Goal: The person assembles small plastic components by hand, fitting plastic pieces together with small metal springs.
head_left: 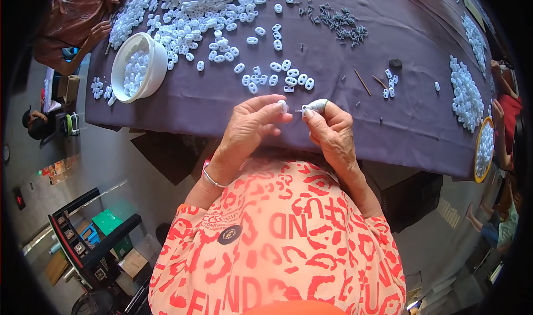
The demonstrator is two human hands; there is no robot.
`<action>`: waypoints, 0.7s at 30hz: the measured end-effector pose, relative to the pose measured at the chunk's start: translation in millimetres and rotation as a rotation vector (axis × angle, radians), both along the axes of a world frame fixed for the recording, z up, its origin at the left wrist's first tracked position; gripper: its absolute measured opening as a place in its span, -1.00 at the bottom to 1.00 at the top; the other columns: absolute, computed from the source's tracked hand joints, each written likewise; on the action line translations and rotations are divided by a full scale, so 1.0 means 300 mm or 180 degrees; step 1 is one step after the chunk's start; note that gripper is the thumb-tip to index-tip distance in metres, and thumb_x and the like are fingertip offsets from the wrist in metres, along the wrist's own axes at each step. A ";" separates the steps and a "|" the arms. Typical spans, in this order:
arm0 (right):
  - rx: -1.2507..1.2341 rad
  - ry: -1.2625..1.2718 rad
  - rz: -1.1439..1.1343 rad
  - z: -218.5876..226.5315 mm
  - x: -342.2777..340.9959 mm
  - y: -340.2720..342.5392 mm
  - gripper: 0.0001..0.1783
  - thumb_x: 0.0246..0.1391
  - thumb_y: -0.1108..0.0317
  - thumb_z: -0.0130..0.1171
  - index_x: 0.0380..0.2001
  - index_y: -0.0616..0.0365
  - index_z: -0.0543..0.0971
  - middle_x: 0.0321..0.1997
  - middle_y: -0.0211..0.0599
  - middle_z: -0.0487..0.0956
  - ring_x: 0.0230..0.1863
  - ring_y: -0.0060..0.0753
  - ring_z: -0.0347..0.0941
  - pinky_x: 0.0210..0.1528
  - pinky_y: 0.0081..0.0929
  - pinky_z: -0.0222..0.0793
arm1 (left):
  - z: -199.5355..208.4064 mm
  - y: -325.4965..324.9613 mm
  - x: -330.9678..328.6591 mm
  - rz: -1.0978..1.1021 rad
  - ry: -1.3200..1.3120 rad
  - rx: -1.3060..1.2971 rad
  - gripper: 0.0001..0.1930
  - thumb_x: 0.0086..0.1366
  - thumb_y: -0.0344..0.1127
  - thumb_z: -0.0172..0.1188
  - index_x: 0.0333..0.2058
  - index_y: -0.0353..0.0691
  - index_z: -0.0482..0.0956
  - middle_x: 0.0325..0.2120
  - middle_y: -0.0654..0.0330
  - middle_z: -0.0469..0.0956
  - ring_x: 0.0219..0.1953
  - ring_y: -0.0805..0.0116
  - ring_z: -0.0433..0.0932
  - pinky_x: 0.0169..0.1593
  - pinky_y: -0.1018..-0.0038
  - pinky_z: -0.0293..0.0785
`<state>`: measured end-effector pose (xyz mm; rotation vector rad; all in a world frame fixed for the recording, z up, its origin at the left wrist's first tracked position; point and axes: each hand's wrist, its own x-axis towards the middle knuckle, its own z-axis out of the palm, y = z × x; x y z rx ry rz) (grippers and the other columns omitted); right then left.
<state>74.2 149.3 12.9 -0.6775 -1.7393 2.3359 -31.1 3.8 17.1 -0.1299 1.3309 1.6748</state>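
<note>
Head view: lettered shirt (277,243); fingers (261,102) pinch pieces (282,106).

Down on my left I see a green item (106,220) and a cardboard box (133,263). Co-worker in red (511,111), far right of me.

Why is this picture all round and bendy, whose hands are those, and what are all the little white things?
These are a person's own two hands, no robot at all. A fisheye camera on that person's head looks down, so straight edges bend near the rim. The left hand pinches a small white piece; the right hand holds another white piece and wears what looks like a silvery covering on one finger. On the dark purple tablecloth lie heaps of white two-holed pieces, a white tub with more inside, and scattered dark rods. What they're for, I can't tell.
</note>
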 end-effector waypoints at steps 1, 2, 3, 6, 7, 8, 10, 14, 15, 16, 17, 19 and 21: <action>0.0249 -0.0044 0.0005 0.009 -0.001 -0.001 -0.85 0.10 0.35 0.06 -0.45 0.21 0.48 -0.66 -0.62 0.32 -0.68 -0.84 0.10 -0.69 -0.78 -0.02 | 0.000 -0.001 0.001 0.0000 -0.0014 -0.0008 -0.72 0.17 -0.29 0.17 -0.17 -0.29 0.49 -0.34 0.23 0.55 -0.28 0.44 0.56 -0.39 0.63 0.43; 0.0244 -0.0057 0.0004 0.014 -0.003 -0.001 -0.85 0.10 0.35 0.06 -0.45 0.21 0.48 -0.66 -0.62 0.32 -0.68 -0.84 0.10 -0.69 -0.78 -0.02 | 0.000 -0.001 0.001 0.0040 -0.0102 0.0084 -0.71 0.17 -0.28 0.17 -0.16 -0.29 0.49 -0.33 0.22 0.55 -0.28 0.44 0.55 -0.39 0.62 0.43; 0.0352 -0.0012 -0.0011 0.019 -0.005 -0.002 -0.86 0.10 0.36 0.07 -0.44 0.20 0.48 -0.65 -0.63 0.34 -0.67 -0.85 0.11 -0.68 -0.80 -0.02 | 0.000 -0.001 0.002 0.0081 -0.0190 0.0175 -0.71 0.18 -0.27 0.17 -0.16 -0.28 0.48 -0.32 0.22 0.54 -0.27 0.44 0.55 -0.38 0.62 0.43; 0.0515 -0.0005 -0.0018 0.022 -0.012 -0.003 -0.88 0.09 0.37 0.07 -0.43 0.19 0.49 -0.64 -0.64 0.35 -0.67 -0.87 0.12 -0.67 -0.81 0.00 | 0.018 0.007 0.003 0.0058 -0.0206 0.0144 -0.72 0.18 -0.27 0.16 -0.17 -0.27 0.48 -0.33 0.22 0.54 -0.27 0.43 0.55 -0.38 0.62 0.43; 0.0575 -0.0031 -0.0010 0.020 -0.015 -0.002 -0.88 0.09 0.37 0.08 -0.43 0.19 0.49 -0.64 -0.65 0.35 -0.66 -0.87 0.13 -0.66 -0.82 0.00 | 0.015 0.006 0.004 0.0061 -0.0215 0.0140 -0.72 0.18 -0.27 0.16 -0.17 -0.27 0.48 -0.33 0.22 0.54 -0.27 0.43 0.55 -0.38 0.62 0.43; 0.0570 -0.0043 -0.0008 0.024 -0.017 -0.002 -0.88 0.09 0.37 0.08 -0.43 0.19 0.49 -0.64 -0.65 0.35 -0.66 -0.87 0.13 -0.66 -0.82 0.00 | 0.014 0.006 0.005 0.0050 -0.0241 0.0172 -0.73 0.19 -0.27 0.16 -0.18 -0.27 0.48 -0.33 0.23 0.54 -0.27 0.43 0.55 -0.38 0.62 0.43; 0.0485 -0.0077 0.0010 0.028 -0.021 -0.001 -0.89 0.09 0.38 0.08 -0.44 0.19 0.49 -0.65 -0.65 0.34 -0.66 -0.87 0.13 -0.66 -0.82 0.01 | 0.010 0.003 0.006 0.0042 -0.0278 0.0198 -0.74 0.19 -0.27 0.15 -0.19 -0.27 0.48 -0.34 0.23 0.54 -0.28 0.43 0.55 -0.38 0.62 0.43; 0.0648 -0.0072 0.0072 0.022 -0.025 -0.002 -0.88 0.08 0.39 0.08 -0.45 0.21 0.49 -0.66 -0.66 0.34 -0.66 -0.87 0.12 -0.66 -0.81 0.00 | 0.006 -0.003 0.008 0.0001 -0.0378 0.0353 -0.76 0.19 -0.27 0.15 -0.21 -0.26 0.48 -0.34 0.24 0.53 -0.28 0.44 0.55 -0.38 0.62 0.42; 0.0620 -0.0084 0.0077 0.025 -0.027 -0.003 -0.88 0.08 0.39 0.08 -0.45 0.22 0.49 -0.66 -0.66 0.34 -0.66 -0.87 0.12 -0.66 -0.80 -0.01 | 0.006 -0.004 0.008 -0.0003 -0.0399 0.0385 -0.77 0.19 -0.27 0.15 -0.22 -0.26 0.48 -0.35 0.24 0.53 -0.28 0.44 0.55 -0.39 0.62 0.42; 0.0593 -0.0094 0.0082 0.026 -0.028 -0.004 -0.88 0.08 0.39 0.08 -0.46 0.22 0.49 -0.67 -0.66 0.34 -0.66 -0.87 0.12 -0.66 -0.80 -0.01 | 0.006 -0.004 0.009 -0.0004 -0.0404 0.0380 -0.77 0.19 -0.27 0.15 -0.22 -0.26 0.48 -0.35 0.24 0.53 -0.28 0.44 0.55 -0.39 0.62 0.42; 0.0588 -0.0100 0.0079 0.025 -0.027 -0.003 -0.88 0.08 0.39 0.08 -0.46 0.22 0.49 -0.67 -0.66 0.34 -0.66 -0.87 0.12 -0.66 -0.80 -0.01 | 0.007 -0.004 0.009 -0.0003 -0.0401 0.0369 -0.77 0.19 -0.27 0.16 -0.22 -0.26 0.48 -0.35 0.24 0.53 -0.28 0.44 0.55 -0.39 0.62 0.42; 0.0581 -0.0090 0.0137 0.021 -0.027 -0.001 -0.88 0.08 0.40 0.07 -0.46 0.24 0.49 -0.67 -0.66 0.34 -0.66 -0.87 0.11 -0.65 -0.79 -0.03 | 0.008 -0.004 0.011 -0.0006 -0.0401 0.0355 -0.77 0.18 -0.28 0.16 -0.22 -0.26 0.48 -0.35 0.24 0.53 -0.28 0.44 0.55 -0.38 0.62 0.42; 0.0594 -0.0085 0.0134 0.016 -0.026 0.001 -0.88 0.08 0.40 0.07 -0.46 0.24 0.49 -0.67 -0.66 0.33 -0.65 -0.87 0.10 -0.65 -0.79 -0.03 | 0.007 -0.005 0.011 0.0019 -0.0425 0.0406 -0.77 0.18 -0.28 0.16 -0.23 -0.25 0.48 -0.35 0.24 0.54 -0.29 0.44 0.55 -0.38 0.61 0.42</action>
